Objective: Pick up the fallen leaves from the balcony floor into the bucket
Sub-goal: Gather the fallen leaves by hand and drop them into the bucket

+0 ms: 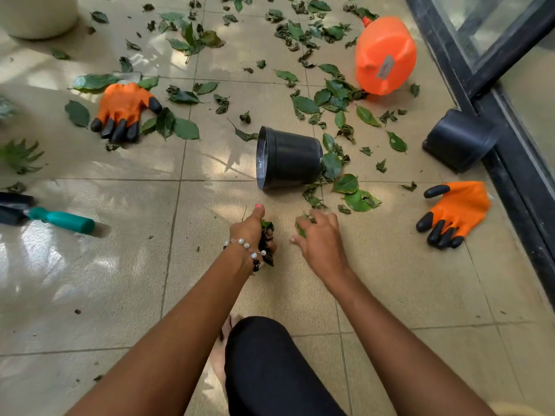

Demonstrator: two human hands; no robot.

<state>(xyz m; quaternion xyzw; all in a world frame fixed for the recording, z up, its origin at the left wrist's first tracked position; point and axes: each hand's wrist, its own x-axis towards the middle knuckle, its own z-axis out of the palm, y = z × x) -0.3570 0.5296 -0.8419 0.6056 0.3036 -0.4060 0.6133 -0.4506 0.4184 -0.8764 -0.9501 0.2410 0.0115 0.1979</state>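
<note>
Green and dried leaves (pixel 306 105) lie scattered over the tiled balcony floor, thickest at the back and right. A black plastic pot (pixel 288 159) lies on its side in the middle, its mouth facing left. Just in front of it my left hand (pixel 252 232) grips a bunch of dark leaves (pixel 266 244). My right hand (pixel 318 238) is beside it, fingers curled over a few green leaves (pixel 301 225) on the floor. More leaves (pixel 357 198) lie right of the pot's base.
Two orange gloves with black claw tips lie at the left (pixel 124 111) and the right (pixel 456 213). An orange watering jug (pixel 384 55) lies at the back right, a second black pot (pixel 458 139) by the door frame, a teal-handled tool (pixel 60 219) at the left, a white planter (pixel 39 13) at the back left.
</note>
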